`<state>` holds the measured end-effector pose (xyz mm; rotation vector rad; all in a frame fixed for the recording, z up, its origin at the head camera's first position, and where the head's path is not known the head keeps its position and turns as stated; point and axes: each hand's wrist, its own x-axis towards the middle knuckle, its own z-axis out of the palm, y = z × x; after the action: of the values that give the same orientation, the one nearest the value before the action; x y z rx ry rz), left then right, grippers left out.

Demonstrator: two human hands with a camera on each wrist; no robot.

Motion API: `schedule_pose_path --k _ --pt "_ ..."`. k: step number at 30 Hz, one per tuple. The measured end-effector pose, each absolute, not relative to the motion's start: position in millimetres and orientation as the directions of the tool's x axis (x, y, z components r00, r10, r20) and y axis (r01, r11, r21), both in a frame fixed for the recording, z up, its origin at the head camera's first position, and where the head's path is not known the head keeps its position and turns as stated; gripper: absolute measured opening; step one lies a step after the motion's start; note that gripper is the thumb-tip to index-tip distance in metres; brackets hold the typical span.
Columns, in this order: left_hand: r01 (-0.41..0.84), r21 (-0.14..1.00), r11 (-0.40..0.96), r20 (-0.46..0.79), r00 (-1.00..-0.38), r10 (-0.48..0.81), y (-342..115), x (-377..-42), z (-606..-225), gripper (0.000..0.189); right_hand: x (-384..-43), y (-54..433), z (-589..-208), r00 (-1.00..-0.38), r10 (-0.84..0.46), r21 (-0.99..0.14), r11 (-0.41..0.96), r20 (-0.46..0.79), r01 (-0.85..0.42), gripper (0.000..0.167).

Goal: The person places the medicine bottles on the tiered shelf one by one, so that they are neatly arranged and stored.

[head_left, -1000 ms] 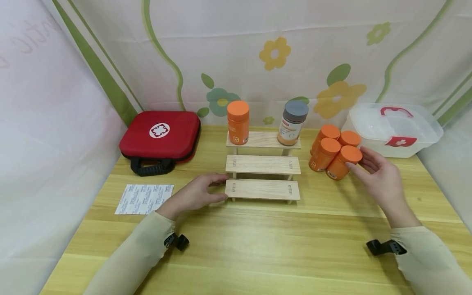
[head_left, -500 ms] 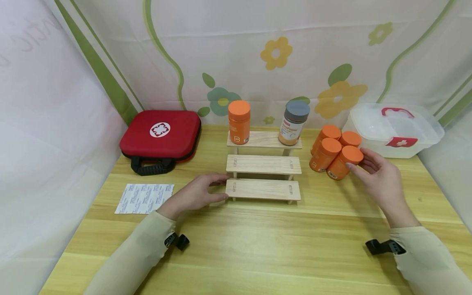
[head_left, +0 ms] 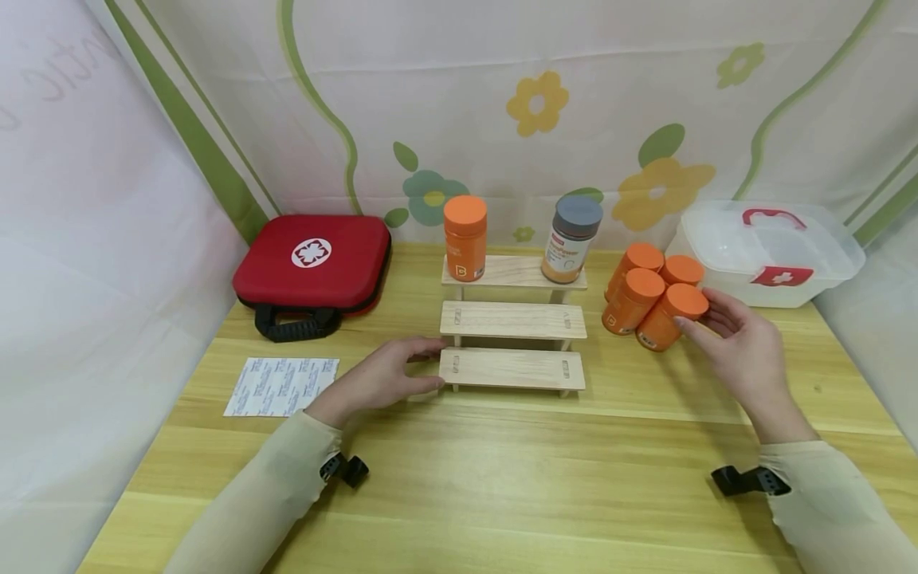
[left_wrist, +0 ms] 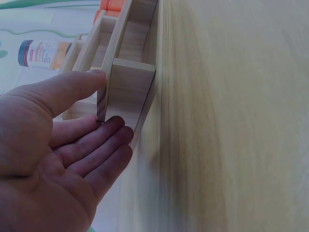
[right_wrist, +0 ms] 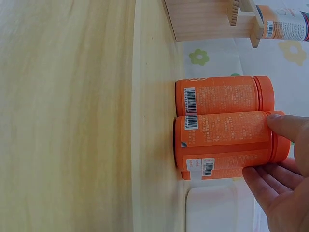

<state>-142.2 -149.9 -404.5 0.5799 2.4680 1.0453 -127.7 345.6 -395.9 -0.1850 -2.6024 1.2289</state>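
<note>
My left hand (head_left: 390, 373) is at the left end of a three-step wooden display rack (head_left: 511, 368), with thumb and index finger on either side of the lowest step's end. In the left wrist view the thumb (left_wrist: 89, 79) lies against the board and the other fingers are beside its end. To the right, my right hand (head_left: 746, 359) grips the front right orange bottle (head_left: 661, 325) near its lid, thumb on the near side. That bottle stands in a tight cluster with several matching orange bottles (head_left: 629, 303). The top step bears one orange bottle (head_left: 464, 247) and a grey-lidded bottle (head_left: 566, 249).
A red first-aid case (head_left: 315, 267) with a black handle lies at the back left. In front of it is a flat white printed sheet (head_left: 276, 387). Behind the orange cluster stands a clear-white medicine box (head_left: 760, 251). Flower-printed cloth (head_left: 459, 104) walls the table's back.
</note>
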Motion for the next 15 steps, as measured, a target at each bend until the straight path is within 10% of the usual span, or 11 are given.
schedule_pose_path --k 15 --pt "0.220 0.735 0.641 -0.193 -0.839 0.509 -148.9 -141.8 -404.2 0.062 -117.9 347.9 -386.8 -0.949 0.256 -0.766 0.643 0.182 0.027 0.073"
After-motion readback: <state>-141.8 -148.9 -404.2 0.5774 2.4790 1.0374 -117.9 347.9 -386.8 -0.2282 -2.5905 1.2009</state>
